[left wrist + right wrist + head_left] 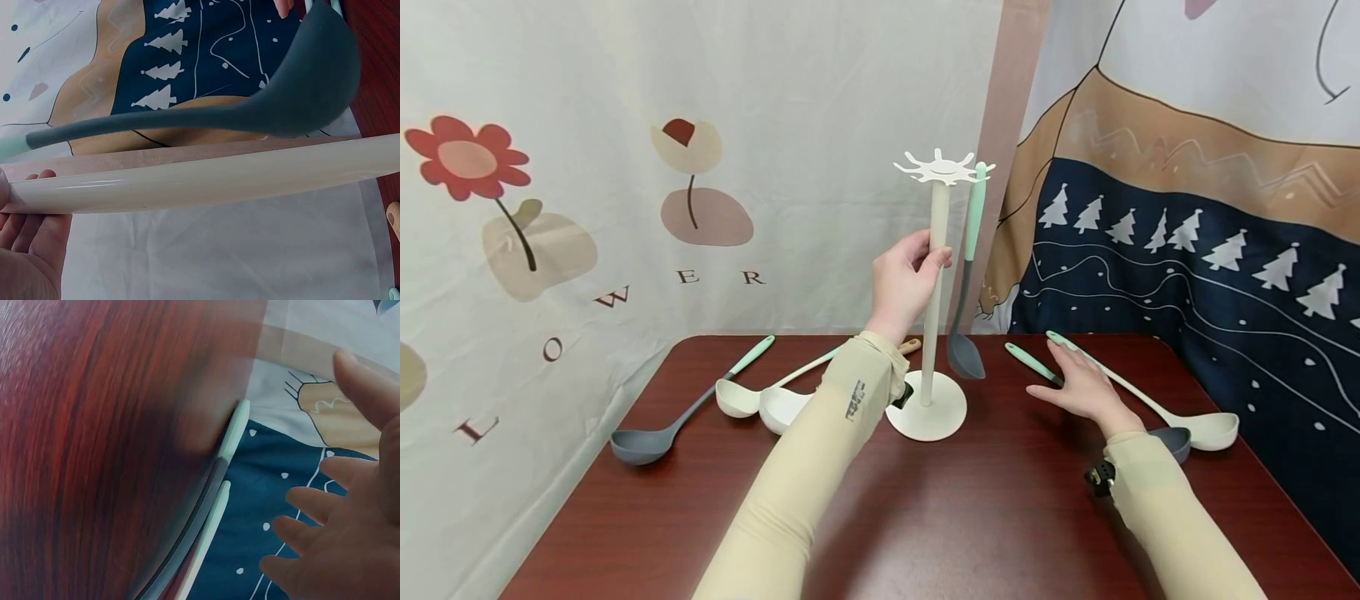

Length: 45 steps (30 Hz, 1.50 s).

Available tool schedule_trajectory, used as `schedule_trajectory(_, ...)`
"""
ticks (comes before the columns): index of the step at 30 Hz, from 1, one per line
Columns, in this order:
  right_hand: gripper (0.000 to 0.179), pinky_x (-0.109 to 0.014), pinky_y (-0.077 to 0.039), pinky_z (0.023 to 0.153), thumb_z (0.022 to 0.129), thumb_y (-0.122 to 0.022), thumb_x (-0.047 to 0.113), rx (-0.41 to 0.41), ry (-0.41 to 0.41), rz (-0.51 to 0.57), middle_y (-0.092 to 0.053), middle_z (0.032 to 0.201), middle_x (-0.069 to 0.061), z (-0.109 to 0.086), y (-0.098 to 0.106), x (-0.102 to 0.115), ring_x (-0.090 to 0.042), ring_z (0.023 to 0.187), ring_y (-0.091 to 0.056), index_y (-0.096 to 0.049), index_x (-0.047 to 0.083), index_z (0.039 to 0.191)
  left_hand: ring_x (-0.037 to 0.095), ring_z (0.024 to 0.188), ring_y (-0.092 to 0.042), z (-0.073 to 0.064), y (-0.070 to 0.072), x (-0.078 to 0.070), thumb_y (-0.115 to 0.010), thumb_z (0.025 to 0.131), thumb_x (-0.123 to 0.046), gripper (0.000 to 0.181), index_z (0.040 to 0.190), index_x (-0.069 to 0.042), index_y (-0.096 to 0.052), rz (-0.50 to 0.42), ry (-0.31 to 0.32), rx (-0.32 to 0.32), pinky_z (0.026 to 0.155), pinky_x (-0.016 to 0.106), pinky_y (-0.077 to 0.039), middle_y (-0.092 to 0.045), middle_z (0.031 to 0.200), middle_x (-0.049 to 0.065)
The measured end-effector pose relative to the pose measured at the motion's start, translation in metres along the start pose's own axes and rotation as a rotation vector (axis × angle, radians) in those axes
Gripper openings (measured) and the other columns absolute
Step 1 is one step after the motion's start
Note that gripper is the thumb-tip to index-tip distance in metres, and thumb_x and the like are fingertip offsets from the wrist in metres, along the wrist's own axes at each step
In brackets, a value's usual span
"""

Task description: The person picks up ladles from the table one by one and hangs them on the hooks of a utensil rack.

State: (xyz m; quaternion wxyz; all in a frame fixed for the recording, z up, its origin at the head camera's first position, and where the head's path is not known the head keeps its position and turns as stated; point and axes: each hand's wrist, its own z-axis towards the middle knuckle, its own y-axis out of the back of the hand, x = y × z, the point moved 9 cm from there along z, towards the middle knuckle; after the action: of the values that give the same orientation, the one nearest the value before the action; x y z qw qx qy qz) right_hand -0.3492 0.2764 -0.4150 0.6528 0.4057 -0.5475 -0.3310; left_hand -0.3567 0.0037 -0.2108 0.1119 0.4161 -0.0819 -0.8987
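The left hand grips the white stand on the counter. A gray ladle hangs on its right side. Farther right, the right hand is loose, near a white ladle.

Both sleeved arms stretch forward. The left hand, raised higher, curls its fingers and thumb in a grip; the right hand (back upward) is lower, fingers loosely spread.

A stand is standing on the table, a hanging ladle dangling at its right. Ladles are lying to its left, two more to its right; a curtain is hanging behind.
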Motion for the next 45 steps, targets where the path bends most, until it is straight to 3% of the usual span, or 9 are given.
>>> schedule_trajectory(9,0.095,-0.066,-0.015,0.111,0.085,-0.073,0.043,0.037,-0.039,-0.036,-0.026,0.15,-0.038,-0.001,-0.001,-0.013,-0.055,0.139,-0.019,-0.027,-0.011,0.149,0.011,0.078,-0.068,-0.001,0.0,0.001,-0.068,0.095,-0.014,0.015,0.106,-0.005,-0.073,0.003,0.0,0.001,0.068,0.024,-0.052,-0.074,0.087,0.004)
schedule_trajectory(27,0.092,-0.065,-0.02,0.11,0.084,-0.074,0.038,0.078,-0.083,-0.066,-0.032,0.146,-0.04,-0.008,-0.003,-0.026,-0.056,0.136,-0.024,-0.031,-0.015,0.146,0.014,0.077,-0.068,-0.002,0.0,0.001,-0.068,0.094,-0.014,0.015,0.105,-0.005,-0.073,0.007,0.006,-0.006,0.067,0.025,-0.051,-0.074,0.086,0.004)
schedule_trajectory(45,0.086,-0.066,-0.036,0.099,0.084,-0.076,0.033,0.119,-0.176,-0.094,-0.042,0.138,-0.04,-0.012,-0.002,-0.037,-0.054,0.124,-0.04,-0.036,-0.017,0.141,0.013,0.078,-0.068,0.0,0.0,0.0,-0.068,0.095,-0.014,0.015,0.107,-0.006,-0.073,0.01,0.009,-0.001,0.068,0.025,-0.052,-0.074,0.087,0.003)
